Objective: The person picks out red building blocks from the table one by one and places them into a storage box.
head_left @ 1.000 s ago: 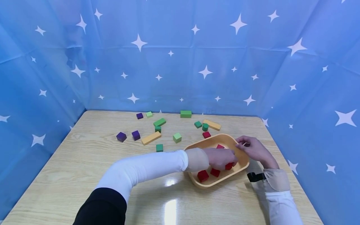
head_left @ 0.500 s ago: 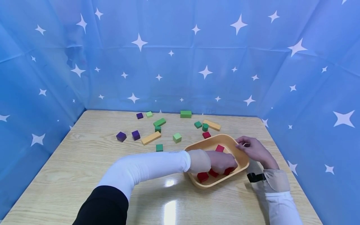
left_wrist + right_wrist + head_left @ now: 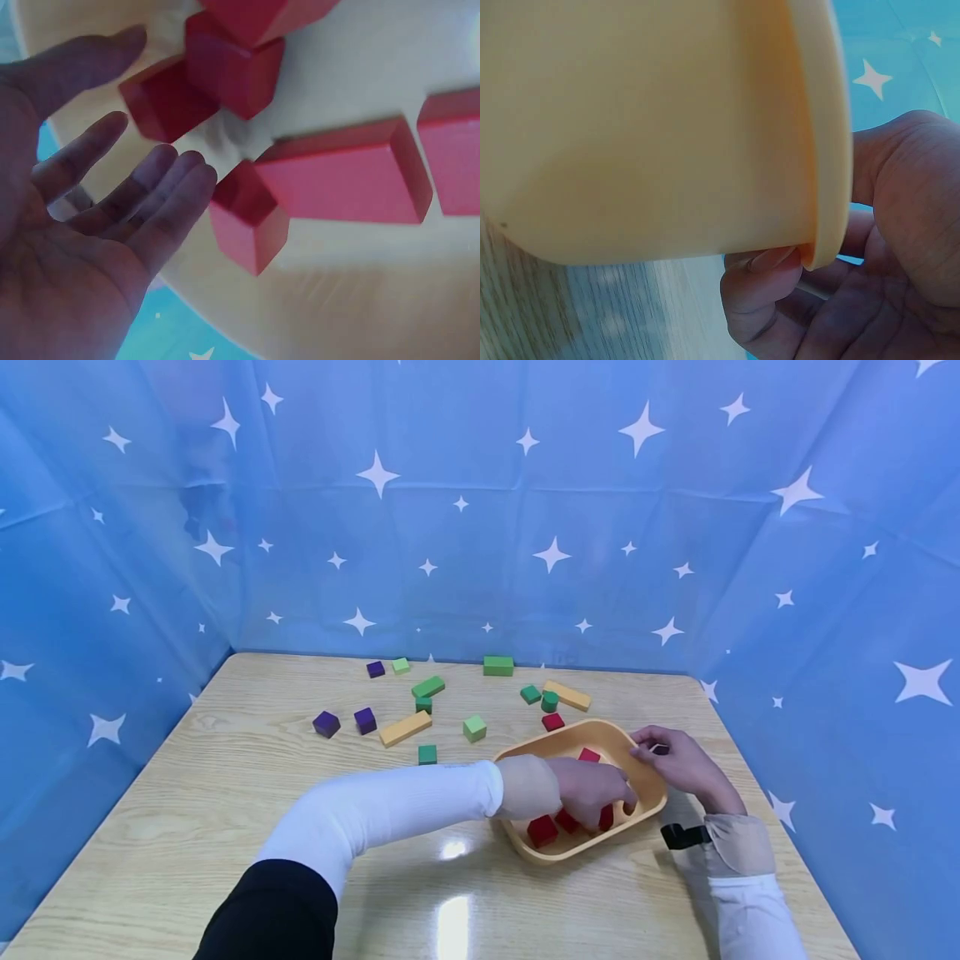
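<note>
A yellow-orange plastic box (image 3: 606,739) stands on the table, turned at an angle, with several red blocks inside. My left hand (image 3: 596,787) reaches into it from the left. In the left wrist view its fingers (image 3: 169,210) are extended and the thumb stands apart, with nothing held between them. The fingertips lie beside a small red block (image 3: 251,225); whether they touch it I cannot tell. A longer red block (image 3: 345,180) lies just beyond. At the box's right end my right hand (image 3: 678,760) pinches the rim (image 3: 831,150) between thumb and fingers.
Behind the box lie a red block (image 3: 552,722), a green cylinder (image 3: 550,702) and an orange bar (image 3: 567,695). Further left are purple blocks (image 3: 326,724), a second orange bar (image 3: 406,728) and several green blocks (image 3: 474,728). A blue star-patterned curtain (image 3: 465,527) surrounds the table (image 3: 225,827).
Inside the box my left hand has shifted slightly and its fingers have changed pose. The red blocks beside the fingers have moved a little. My right hand and the box stay in place.
</note>
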Action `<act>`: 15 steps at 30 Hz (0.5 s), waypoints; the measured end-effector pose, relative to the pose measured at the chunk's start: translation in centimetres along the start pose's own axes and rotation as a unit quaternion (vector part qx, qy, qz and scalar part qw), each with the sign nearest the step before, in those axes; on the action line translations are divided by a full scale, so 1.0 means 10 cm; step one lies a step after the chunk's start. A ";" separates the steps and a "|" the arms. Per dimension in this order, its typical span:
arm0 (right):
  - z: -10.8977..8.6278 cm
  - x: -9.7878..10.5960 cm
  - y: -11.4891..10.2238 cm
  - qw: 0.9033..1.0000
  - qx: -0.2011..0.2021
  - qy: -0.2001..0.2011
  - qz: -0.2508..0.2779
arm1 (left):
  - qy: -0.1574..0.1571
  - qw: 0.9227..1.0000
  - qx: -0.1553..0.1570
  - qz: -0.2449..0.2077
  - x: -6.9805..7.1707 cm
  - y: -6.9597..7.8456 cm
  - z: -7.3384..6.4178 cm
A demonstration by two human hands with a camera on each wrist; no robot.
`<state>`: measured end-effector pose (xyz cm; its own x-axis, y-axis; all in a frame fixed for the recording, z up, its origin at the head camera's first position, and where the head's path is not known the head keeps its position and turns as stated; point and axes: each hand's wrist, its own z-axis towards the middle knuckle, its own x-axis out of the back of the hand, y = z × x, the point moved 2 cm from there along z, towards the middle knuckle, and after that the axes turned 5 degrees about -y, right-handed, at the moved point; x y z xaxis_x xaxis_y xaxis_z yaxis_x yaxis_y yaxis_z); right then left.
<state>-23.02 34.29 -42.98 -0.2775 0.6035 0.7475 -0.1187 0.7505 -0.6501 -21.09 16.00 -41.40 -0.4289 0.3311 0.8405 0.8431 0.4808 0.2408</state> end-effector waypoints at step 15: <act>-0.01 0.00 -0.02 1.000 0.017 0.010 -0.012 | 0.066 0.996 0.028 -0.045 0.25 -0.22 -0.34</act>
<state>-22.87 34.14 -42.82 -0.2548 0.5917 0.7648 -0.1577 0.7549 -0.6366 -22.91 13.01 -38.18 -0.4531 0.1766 0.8738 0.7818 0.5498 0.2942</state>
